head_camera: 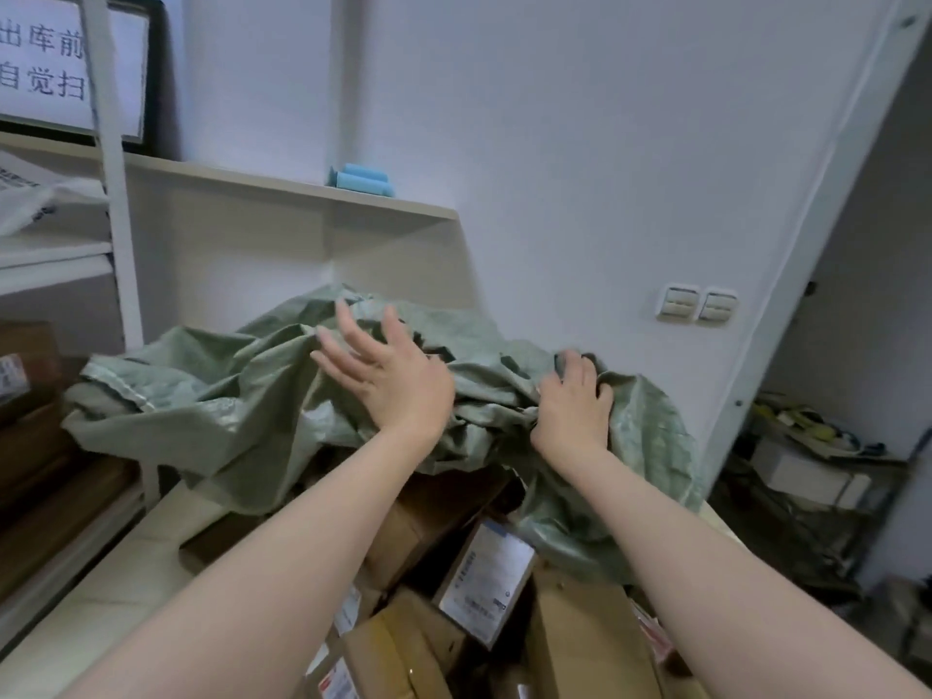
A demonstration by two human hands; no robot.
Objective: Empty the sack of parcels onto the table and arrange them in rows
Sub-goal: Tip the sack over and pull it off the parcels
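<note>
Sack (242,411), draped over the far side of the parcels (484,587), appears nearly emptied: the right hand (575,406) clutches its fabric, the left hand (388,375) hovers spread-fingered above it; next, probably lift it clear of the parcels.

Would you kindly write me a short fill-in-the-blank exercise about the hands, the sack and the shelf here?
1. The right hand grips the ___ sack.
2. The left hand has its fingers spread and holds ___.
3. The blue rolls lie on a white ___.
Missing words: green; nothing; shelf.
</note>
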